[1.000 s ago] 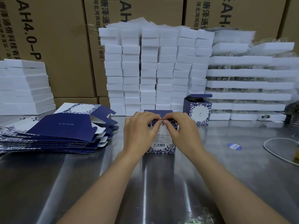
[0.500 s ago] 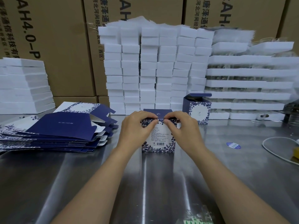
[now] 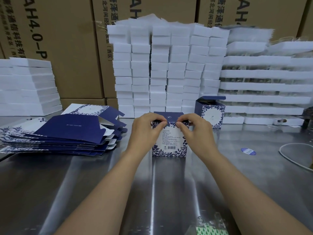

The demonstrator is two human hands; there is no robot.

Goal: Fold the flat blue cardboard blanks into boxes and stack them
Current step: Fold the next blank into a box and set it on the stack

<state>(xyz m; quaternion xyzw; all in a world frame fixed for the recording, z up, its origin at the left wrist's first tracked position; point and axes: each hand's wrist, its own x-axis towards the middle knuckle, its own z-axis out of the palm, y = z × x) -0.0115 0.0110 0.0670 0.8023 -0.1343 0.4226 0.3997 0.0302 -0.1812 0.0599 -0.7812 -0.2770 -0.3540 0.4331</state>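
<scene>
A blue-and-white floral box (image 3: pixel 169 141) stands upright on the steel table (image 3: pixel 84 184), its printed label side facing me. My left hand (image 3: pixel 144 131) and my right hand (image 3: pixel 196 133) grip its top corners, fingertips pinching along the front edge of the dark blue lid. A pile of flat blue blanks (image 3: pixel 64 131) lies to the left. Another folded box (image 3: pixel 210 111) stands behind to the right with its lid flap raised.
Stacks of white foam blocks (image 3: pixel 167 70) rise behind the box, with more foam trays (image 3: pixel 264 87) to the right and foam sheets (image 3: pixel 27 85) at left. Brown cartons (image 3: pixel 67 39) line the back. A white cable (image 3: pixel 293 156) and a blue sticker (image 3: pixel 248 151) lie at right.
The box has been set down upright and its lid now lies flat. My fingertips have spread slightly apart along the lid's front edge.
</scene>
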